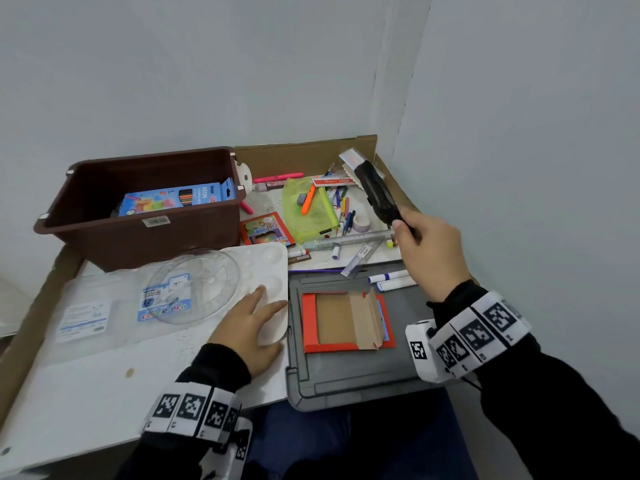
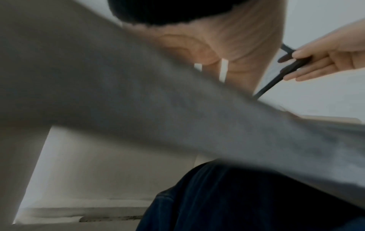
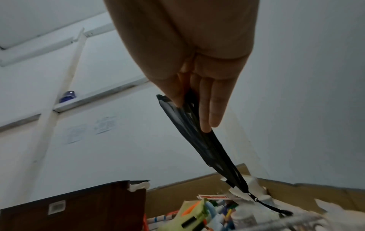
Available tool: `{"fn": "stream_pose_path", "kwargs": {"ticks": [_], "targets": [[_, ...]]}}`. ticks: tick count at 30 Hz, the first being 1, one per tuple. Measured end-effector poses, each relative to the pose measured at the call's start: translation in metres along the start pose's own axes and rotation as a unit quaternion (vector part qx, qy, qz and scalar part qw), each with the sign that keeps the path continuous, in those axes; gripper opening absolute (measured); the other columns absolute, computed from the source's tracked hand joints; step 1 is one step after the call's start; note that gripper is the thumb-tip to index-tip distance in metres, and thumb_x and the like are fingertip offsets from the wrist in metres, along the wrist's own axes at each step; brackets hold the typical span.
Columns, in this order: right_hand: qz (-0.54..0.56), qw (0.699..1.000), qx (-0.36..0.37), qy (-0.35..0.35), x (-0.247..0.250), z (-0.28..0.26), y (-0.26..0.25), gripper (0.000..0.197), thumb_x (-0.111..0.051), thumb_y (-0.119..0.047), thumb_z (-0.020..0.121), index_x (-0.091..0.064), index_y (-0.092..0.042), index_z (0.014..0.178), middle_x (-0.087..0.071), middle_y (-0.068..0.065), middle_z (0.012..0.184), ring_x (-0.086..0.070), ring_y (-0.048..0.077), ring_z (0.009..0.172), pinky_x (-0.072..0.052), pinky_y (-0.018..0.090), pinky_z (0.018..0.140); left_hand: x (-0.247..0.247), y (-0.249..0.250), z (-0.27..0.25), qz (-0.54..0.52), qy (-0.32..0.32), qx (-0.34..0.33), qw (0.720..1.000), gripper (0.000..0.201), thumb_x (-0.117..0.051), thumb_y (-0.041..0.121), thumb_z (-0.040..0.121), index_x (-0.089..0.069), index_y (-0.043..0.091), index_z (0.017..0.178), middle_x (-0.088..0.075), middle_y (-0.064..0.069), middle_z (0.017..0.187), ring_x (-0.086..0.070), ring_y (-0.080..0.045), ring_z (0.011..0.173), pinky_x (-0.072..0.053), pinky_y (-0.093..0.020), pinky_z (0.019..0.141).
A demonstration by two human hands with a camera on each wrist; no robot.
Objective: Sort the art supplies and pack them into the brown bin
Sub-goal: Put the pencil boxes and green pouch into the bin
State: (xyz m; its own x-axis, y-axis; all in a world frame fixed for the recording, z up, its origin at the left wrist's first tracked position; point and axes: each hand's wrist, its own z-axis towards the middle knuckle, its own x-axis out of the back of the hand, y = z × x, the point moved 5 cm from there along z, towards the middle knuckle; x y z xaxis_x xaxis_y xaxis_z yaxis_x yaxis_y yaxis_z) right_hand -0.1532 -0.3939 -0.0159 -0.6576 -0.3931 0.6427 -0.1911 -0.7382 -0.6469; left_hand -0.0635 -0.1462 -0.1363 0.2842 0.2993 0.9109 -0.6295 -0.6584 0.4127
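Observation:
My right hand (image 1: 420, 237) pinches a black mesh zip pouch (image 1: 375, 194) by one end and holds it up above the loose supplies (image 1: 341, 206); the right wrist view shows thumb and fingers (image 3: 209, 109) clamped on the pouch (image 3: 199, 140), its zip pull hanging down. My left hand (image 1: 254, 323) lies flat, fingers straight, on the corner of a white paint palette (image 1: 273, 268). The brown bin (image 1: 145, 209) stands at the back left with a blue box of neon pencils (image 1: 180, 199) inside. From the left wrist, the right hand (image 2: 324, 62) and pouch (image 2: 286, 71) show.
A clear round lid (image 1: 194, 285) and a colour pen pack (image 1: 162, 303) lie on the palette's left. A grey bin lid (image 1: 346, 379) holds an open red card box (image 1: 346, 320) and two markers (image 1: 391, 278). A green pouch (image 1: 308, 209), rulers (image 1: 349, 240), and a crayon box (image 1: 266, 230) lie behind. Walls close the back and right.

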Motion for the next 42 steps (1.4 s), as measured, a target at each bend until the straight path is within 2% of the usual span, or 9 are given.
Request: {"fn": "stream_pose_path", "kwargs": {"ticks": [4, 9, 13, 16, 21, 27, 32, 38, 42], "targets": [[0.046, 0.998, 0.044, 0.006, 0.002, -0.013, -0.031, 0.033, -0.05, -0.01, 0.094, -0.06, -0.013, 0.125, -0.05, -0.021, 0.06, -0.051, -0.01, 0.065, -0.032, -0.001, 0.057, 0.004, 0.003, -0.004, -0.027, 0.015, -0.015, 0.999, 0.051, -0.057, 0.028, 0.087, -0.042, 0.034, 0.136, -0.025, -0.001, 0.152, -0.02, -0.018, 0.141, -0.021, -0.031, 0.113], [0.044, 0.99, 0.08, -0.107, -0.022, -0.038, -0.051, 0.036, -0.049, -0.011, 0.095, -0.055, -0.016, 0.129, -0.066, 0.005, 0.116, -0.054, 0.002, 0.102, -0.028, -0.009, 0.076, 0.041, 0.012, -0.021, -0.124, 0.222, -0.029, 0.967, 0.042, -0.044, 0.023, 0.089, -0.052, 0.013, 0.129, -0.046, -0.011, 0.138, -0.04, -0.017, 0.128, -0.028, -0.03, 0.104], [-0.043, 0.963, 0.085, -0.251, -0.06, -0.066, -0.049, 0.035, -0.046, -0.014, 0.095, -0.056, -0.019, 0.129, -0.056, 0.007, 0.132, -0.049, 0.014, 0.125, -0.036, 0.026, 0.104, 0.066, 0.007, -0.033, -0.189, 0.316, -0.007, 0.93, 0.044, -0.036, 0.02, 0.09, -0.05, 0.007, 0.129, -0.051, -0.001, 0.127, -0.044, -0.015, 0.12, -0.032, -0.03, 0.099], [-0.123, 0.923, 0.113, -0.348, -0.086, -0.086, -0.053, 0.035, -0.039, -0.017, 0.097, -0.053, -0.02, 0.13, -0.045, 0.008, 0.142, -0.051, 0.025, 0.122, -0.042, 0.037, 0.099, 0.073, 0.005, -0.038, -0.211, 0.334, 0.002, 0.919, 0.045, -0.035, 0.021, 0.09, -0.05, 0.007, 0.129, -0.05, 0.003, 0.123, -0.044, -0.011, 0.116, -0.033, -0.029, 0.098], [-0.15, 0.864, 0.192, -0.44, -0.115, -0.114, -0.07, 0.041, -0.038, -0.005, 0.096, -0.047, -0.014, 0.134, -0.039, 0.015, 0.144, -0.048, 0.034, 0.121, -0.047, 0.043, 0.092, 0.065, 0.005, -0.039, -0.231, 0.302, -0.002, 0.925, 0.043, -0.041, 0.024, 0.087, -0.051, 0.011, 0.127, -0.053, 0.003, 0.121, -0.047, -0.011, 0.113, -0.037, -0.03, 0.094], [-0.073, 0.842, 0.224, -0.485, -0.126, -0.117, -0.076, 0.037, -0.043, -0.013, 0.095, -0.05, -0.011, 0.132, -0.046, 0.014, 0.14, -0.046, 0.03, 0.124, -0.04, 0.041, 0.1, 0.054, 0.009, -0.031, -0.169, 0.206, -0.054, 0.962, 0.041, -0.055, 0.022, 0.08, -0.058, 0.015, 0.12, -0.056, 0.004, 0.117, -0.047, -0.003, 0.111, -0.028, -0.003, 0.091], [-0.015, 0.876, 0.153, -0.457, -0.098, -0.089, -0.057, 0.03, -0.048, -0.017, 0.091, -0.065, -0.019, 0.116, -0.067, 0.0, 0.112, -0.058, 0.014, 0.101, -0.042, 0.023, 0.088, 0.021, -0.003, -0.022, -0.075, 0.02, -0.014, 0.997, 0.04, -0.061, 0.023, 0.086, -0.055, 0.025, 0.126, -0.049, 0.003, 0.131, -0.042, -0.01, 0.124, -0.025, -0.013, 0.1], [-0.026, 0.925, 0.038, -0.376, -0.056, -0.033, 0.001, 0.023, -0.052, -0.021, 0.092, -0.069, -0.02, 0.108, -0.062, -0.018, 0.088, -0.05, -0.015, 0.072, -0.034, 0.001, 0.067, 0.022, -0.003, -0.02, -0.074, -0.044, -0.003, 0.996, 0.038, -0.05, 0.022, 0.093, -0.049, 0.026, 0.13, -0.043, 0.009, 0.131, -0.038, -0.005, 0.124, -0.02, -0.003, 0.092], [-0.107, 0.939, -0.01, -0.326, -0.042, 0.015, 0.047, 0.02, -0.053, -0.017, 0.091, -0.069, -0.014, 0.102, -0.064, -0.006, 0.095, -0.054, 0.004, 0.084, -0.034, 0.011, 0.072, 0.042, 0.005, -0.013, -0.051, -0.066, -0.023, 0.996, 0.031, -0.047, 0.016, 0.094, -0.054, 0.024, 0.123, -0.052, 0.008, 0.122, -0.048, -0.007, 0.115, -0.03, -0.01, 0.093]]}}
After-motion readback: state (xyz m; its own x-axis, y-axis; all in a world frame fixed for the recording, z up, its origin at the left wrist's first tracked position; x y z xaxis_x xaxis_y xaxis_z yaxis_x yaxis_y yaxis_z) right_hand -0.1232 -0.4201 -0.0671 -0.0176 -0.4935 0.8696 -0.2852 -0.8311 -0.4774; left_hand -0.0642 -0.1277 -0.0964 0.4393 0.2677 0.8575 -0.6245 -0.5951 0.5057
